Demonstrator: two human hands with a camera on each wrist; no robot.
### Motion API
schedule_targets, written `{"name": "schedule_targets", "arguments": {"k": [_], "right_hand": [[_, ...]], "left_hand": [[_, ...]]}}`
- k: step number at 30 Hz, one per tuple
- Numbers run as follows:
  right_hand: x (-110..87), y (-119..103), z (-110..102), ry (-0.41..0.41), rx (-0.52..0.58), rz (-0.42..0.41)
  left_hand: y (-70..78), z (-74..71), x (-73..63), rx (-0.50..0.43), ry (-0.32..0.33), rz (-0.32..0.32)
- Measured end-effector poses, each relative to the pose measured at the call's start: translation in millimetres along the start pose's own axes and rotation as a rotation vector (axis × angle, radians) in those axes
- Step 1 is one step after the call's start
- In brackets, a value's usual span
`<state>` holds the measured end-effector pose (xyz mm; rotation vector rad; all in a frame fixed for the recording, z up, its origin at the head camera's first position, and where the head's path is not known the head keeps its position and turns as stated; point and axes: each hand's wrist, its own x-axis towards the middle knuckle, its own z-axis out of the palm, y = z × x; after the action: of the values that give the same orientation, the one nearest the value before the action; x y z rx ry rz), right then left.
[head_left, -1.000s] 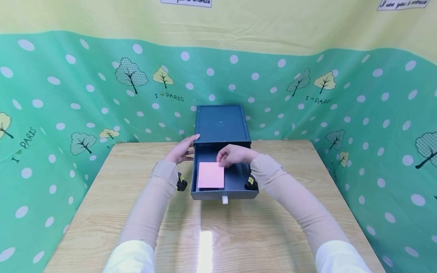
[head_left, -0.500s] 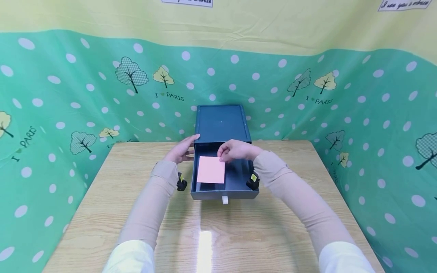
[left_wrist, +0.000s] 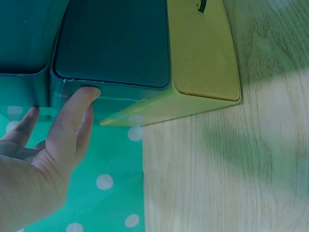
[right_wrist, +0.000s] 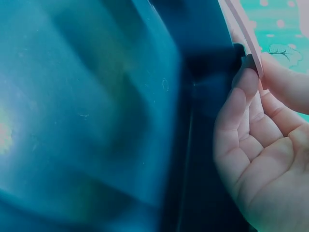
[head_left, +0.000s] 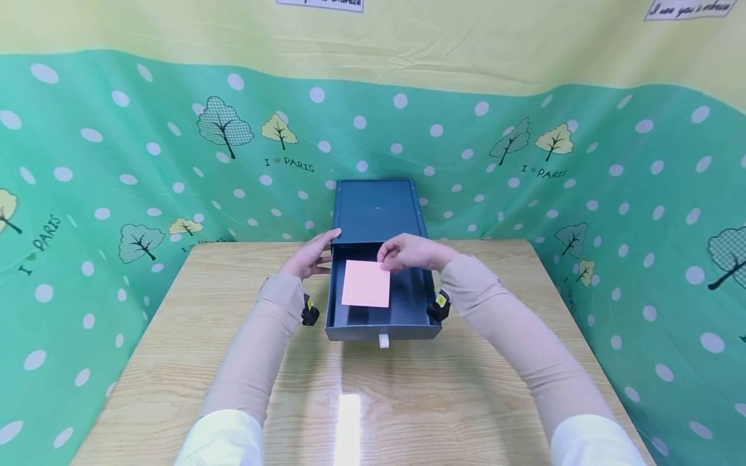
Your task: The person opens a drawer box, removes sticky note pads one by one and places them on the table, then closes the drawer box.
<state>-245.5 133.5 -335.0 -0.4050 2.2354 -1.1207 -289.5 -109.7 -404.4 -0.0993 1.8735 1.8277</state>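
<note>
In the head view, my right hand [head_left: 408, 252] pinches a pink sticky note pad [head_left: 366, 283] by its upper right corner. The pad hangs over the pulled-out drawer [head_left: 383, 332] of a dark blue storage box [head_left: 377, 210]. Seen from the right wrist, the pad's thin pink edge [right_wrist: 251, 41] sits between thumb and fingertips of the hand [right_wrist: 265, 159]. My left hand [head_left: 309, 257] rests against the left side of the box near its front edge. In the left wrist view, the index fingertip of that hand [left_wrist: 53, 159] touches the box near its edge.
The box stands at the back of a wooden table [head_left: 373, 401], before a green and yellow patterned curtain [head_left: 373, 129]. A small white pull tab [head_left: 384, 341] sticks out of the drawer front. A black wrist camera mount [head_left: 439, 307] is over the drawer's right side.
My right hand has moved up and a little to the right, lifting the pink sticky note pad with it. My left hand has stayed in place.
</note>
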Motion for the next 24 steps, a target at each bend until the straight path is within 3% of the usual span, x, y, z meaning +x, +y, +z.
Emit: {"name": "schedule_targets", "arguments": {"k": [24], "right_hand": [[-11.7,25,-19,0.057,0.490,-0.055]], "left_hand": [[0.8,1.3,-1.2,0.011,0.007,0.003]]}}
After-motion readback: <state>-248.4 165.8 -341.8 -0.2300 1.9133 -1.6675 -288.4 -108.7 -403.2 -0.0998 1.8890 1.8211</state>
